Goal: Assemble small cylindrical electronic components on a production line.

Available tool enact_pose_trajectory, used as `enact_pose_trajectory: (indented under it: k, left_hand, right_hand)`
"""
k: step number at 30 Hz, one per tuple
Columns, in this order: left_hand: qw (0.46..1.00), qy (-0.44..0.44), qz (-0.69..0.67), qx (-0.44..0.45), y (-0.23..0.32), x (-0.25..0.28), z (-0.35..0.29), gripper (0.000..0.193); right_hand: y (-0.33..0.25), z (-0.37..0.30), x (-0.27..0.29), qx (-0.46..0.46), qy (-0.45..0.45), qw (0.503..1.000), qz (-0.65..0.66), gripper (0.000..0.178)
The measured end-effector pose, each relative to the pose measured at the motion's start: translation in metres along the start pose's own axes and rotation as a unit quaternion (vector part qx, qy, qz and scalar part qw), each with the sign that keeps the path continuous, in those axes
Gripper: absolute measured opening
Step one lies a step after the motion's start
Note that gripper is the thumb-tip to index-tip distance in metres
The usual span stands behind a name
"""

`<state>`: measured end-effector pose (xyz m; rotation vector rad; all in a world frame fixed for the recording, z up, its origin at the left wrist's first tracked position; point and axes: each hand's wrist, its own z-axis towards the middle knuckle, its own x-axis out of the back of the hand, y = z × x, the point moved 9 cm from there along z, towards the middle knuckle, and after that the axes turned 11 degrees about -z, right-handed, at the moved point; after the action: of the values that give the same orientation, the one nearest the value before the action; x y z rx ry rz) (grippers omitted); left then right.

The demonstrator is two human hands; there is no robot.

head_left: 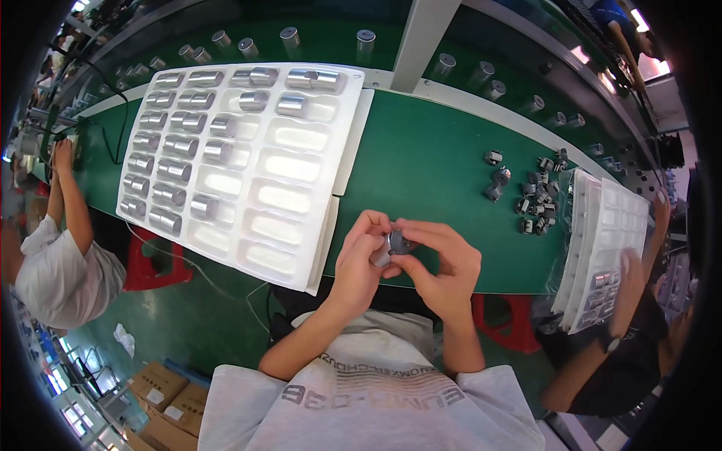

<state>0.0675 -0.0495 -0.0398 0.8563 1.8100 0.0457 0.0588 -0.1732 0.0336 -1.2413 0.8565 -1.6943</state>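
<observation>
In front of my chest, over the table's near edge, both hands meet around one small part. My left hand [356, 264] is closed round a silver metal cylinder [381, 257], which looks like a small motor housing. My right hand [448, 263] pinches a dark round end piece [399, 242] at the cylinder's upper right end. Fingers partly cover both pieces, so I cannot tell how far they are joined. To the left lies a white plastic tray [284, 197] with oval pockets, several of them holding silver cylinders [174, 171].
Several small dark-and-silver parts [535, 194] lie loose on the green tabletop [429, 165]. A second stack of white trays [594, 248] stands at the right, where a co-worker's hand [630, 289] reaches in. Cylinders [365, 41] stand along the far ledge. Another person [64, 259] works at the left.
</observation>
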Motion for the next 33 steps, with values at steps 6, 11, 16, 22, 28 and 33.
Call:
enact_pose_trajectory:
  k: [6, 11, 16, 22, 28, 33]
  left_hand:
    - [0.994, 0.03, 0.028, -0.097, 0.014, -0.001, 0.001, 0.015]
    - [0.992, 0.004, 0.017, -0.122, 0.016, -0.004, 0.002, 0.02]
    - [0.995, 0.005, 0.042, -0.095, 0.016, -0.003, 0.001, 0.02]
    - [0.986, -0.006, 0.121, -0.117, 0.017, -0.013, 0.003, 0.021]
    - [0.996, -0.059, 0.051, -0.045, 0.011, -0.008, 0.011, 0.037]
    - [0.997, -0.074, 0.001, -0.035, 0.011, -0.019, 0.01, 0.038]
  right_hand:
    - [0.005, -0.002, 0.006, -0.014, 0.036, 0.998, 0.048, 0.034]
    - [0.001, -0.001, -0.002, 0.01, 0.02, 0.999, 0.042, 0.026]
    - [-0.005, 0.002, -0.003, 0.043, -0.012, 0.999, -0.004, 0.022]
    - [-0.012, 0.004, -0.004, 0.079, 0.014, 0.994, -0.073, 0.019]
    - [-0.007, -0.008, -0.005, 0.051, -0.014, 0.994, 0.095, 0.028]
    - [-0.015, 0.003, 0.013, 0.05, -0.031, 0.997, 0.053, 0.054]
